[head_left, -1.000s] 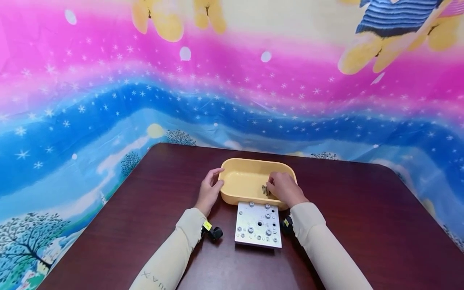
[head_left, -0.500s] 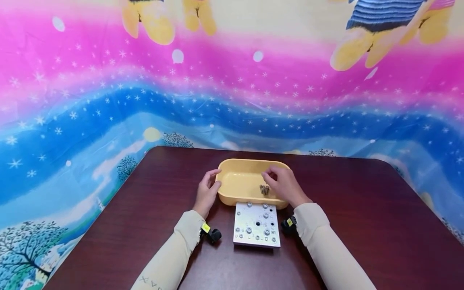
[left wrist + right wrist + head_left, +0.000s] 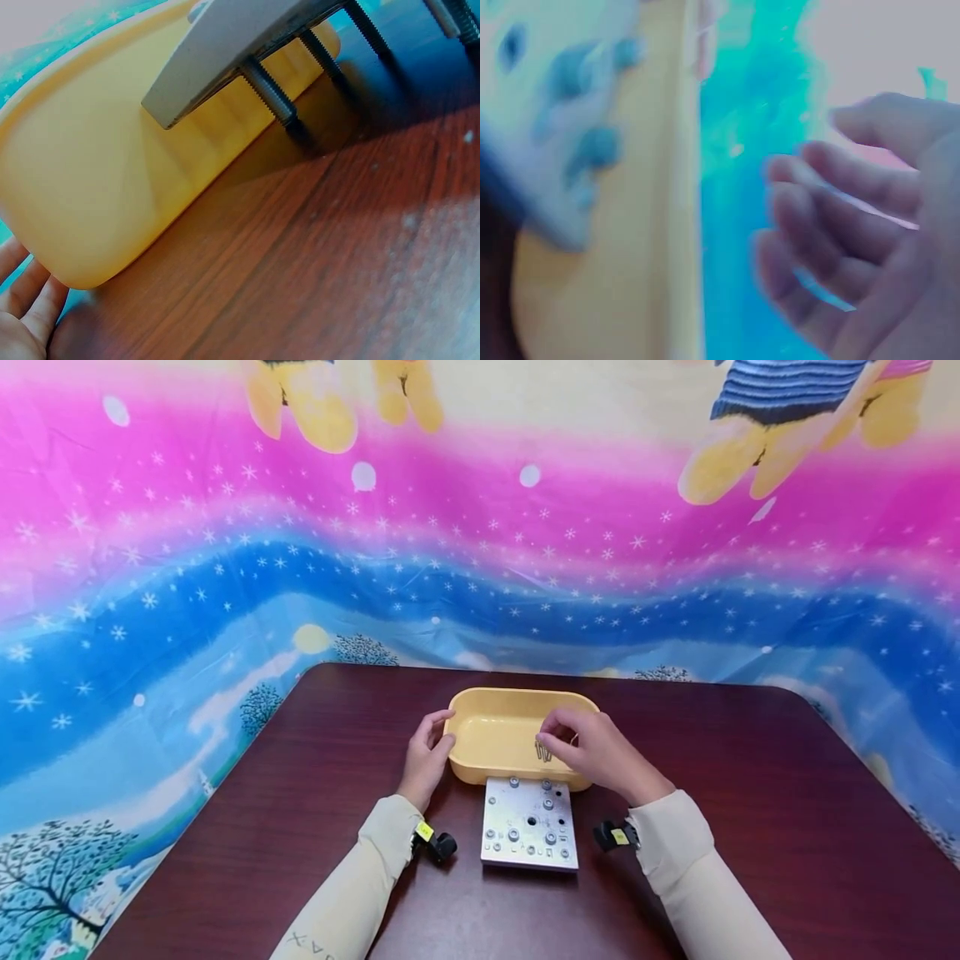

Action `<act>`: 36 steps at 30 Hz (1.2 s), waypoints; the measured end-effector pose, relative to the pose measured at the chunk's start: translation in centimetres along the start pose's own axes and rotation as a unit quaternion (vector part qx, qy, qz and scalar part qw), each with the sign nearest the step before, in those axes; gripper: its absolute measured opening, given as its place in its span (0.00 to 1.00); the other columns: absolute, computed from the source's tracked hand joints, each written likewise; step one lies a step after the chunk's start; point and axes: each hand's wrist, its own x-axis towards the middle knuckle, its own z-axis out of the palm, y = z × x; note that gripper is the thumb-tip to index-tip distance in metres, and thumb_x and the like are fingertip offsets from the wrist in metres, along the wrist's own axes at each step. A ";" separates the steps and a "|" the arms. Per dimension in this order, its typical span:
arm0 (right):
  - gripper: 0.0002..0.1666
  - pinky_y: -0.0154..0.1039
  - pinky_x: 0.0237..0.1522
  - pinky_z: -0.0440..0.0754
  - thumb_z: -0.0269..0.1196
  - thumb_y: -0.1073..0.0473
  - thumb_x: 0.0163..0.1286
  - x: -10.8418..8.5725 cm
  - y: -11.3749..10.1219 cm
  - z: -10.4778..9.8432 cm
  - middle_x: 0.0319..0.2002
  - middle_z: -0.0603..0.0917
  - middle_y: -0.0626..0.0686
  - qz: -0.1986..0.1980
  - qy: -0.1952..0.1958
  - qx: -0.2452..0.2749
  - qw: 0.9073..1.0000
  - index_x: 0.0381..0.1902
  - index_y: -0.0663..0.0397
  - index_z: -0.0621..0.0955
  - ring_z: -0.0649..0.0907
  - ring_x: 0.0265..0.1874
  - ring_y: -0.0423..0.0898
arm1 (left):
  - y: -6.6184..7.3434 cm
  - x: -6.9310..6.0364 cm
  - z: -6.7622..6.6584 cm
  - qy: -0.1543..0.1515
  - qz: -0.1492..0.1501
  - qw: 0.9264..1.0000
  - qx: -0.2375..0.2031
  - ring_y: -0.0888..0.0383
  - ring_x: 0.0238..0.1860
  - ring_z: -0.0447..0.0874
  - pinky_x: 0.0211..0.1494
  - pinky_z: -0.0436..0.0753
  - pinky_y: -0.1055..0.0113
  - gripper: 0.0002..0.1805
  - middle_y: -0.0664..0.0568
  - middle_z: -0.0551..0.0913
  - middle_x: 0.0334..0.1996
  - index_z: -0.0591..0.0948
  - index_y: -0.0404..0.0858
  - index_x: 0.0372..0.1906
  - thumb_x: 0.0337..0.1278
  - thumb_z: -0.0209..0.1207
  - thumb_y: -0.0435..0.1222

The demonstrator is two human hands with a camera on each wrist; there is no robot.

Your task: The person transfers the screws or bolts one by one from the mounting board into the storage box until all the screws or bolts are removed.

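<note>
A yellow plastic tray lies lengthwise across the table. My left hand touches its left end; in the left wrist view its fingers lie against the outside of the tray corner. Above the tray's right part is my right hand, its fingers loosely bent. Several small bolts lie in the tray just under these fingertips. Blur softens the right wrist view, where nothing shows between the right hand's fingers. A silvery metal plate with bolts set in it stands right before the tray.
Threaded bolt shanks stick out below the plate and hold it above the dark red wooden table. A wrist camera sits left of the plate, another wrist camera to its right. A printed cloth hangs behind.
My right hand has risen from the bolts in the tray, and its wrist has swung to the right and toward me. My left hand stays at the tray's end.
</note>
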 end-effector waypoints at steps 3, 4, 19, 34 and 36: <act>0.04 0.35 0.33 0.80 0.62 0.56 0.68 -0.8 -1.6 -0.9 0.30 0.83 0.45 0.004 -0.079 0.003 0.997 0.37 0.48 0.81 0.80 0.29 0.38 | 0.1 0.0 0.0 0.000 -0.006 1.000 0.004 0.53 0.60 0.74 0.58 0.76 0.57 0.21 0.48 0.75 0.58 0.77 0.45 0.58 0.60 0.54 0.30; 0.03 0.35 0.34 0.80 0.62 0.56 0.68 -1.0 -2.1 -1.2 0.30 0.82 0.45 0.006 -0.104 0.001 0.995 0.38 0.47 0.80 0.80 0.30 0.38 | 0.1 0.1 0.0 -0.001 -0.008 1.000 0.006 0.53 0.61 0.74 0.59 0.76 0.58 0.21 0.48 0.75 0.58 0.77 0.45 0.58 0.60 0.54 0.30; 0.09 0.33 0.21 0.70 0.66 0.60 0.57 -4.2 -5.3 -0.1 0.18 0.73 0.42 0.074 -0.235 -0.112 0.963 0.22 0.45 0.75 0.72 0.18 0.38 | 0.8 -0.3 0.0 -0.018 -0.015 1.000 0.009 0.49 0.64 0.71 0.61 0.74 0.54 0.21 0.42 0.73 0.61 0.75 0.38 0.61 0.62 0.53 0.28; 0.12 0.39 0.13 0.71 0.67 0.61 0.47 -5.1 -6.3 0.7 0.14 0.73 0.43 0.155 -0.266 -0.181 0.934 0.13 0.44 0.76 0.74 0.10 0.42 | 0.2 0.0 -0.2 -0.011 -0.014 1.000 0.010 0.54 0.63 0.71 0.62 0.74 0.56 0.20 0.50 0.74 0.59 0.76 0.43 0.60 0.62 0.53 0.31; 0.12 0.38 0.13 0.71 0.67 0.61 0.47 -5.1 -6.4 0.8 0.14 0.73 0.43 0.155 -0.269 -0.184 0.933 0.13 0.44 0.75 0.74 0.11 0.42 | 0.2 0.0 -0.2 -0.011 -0.015 1.000 0.008 0.54 0.63 0.71 0.62 0.73 0.56 0.21 0.50 0.75 0.59 0.76 0.43 0.60 0.62 0.53 0.31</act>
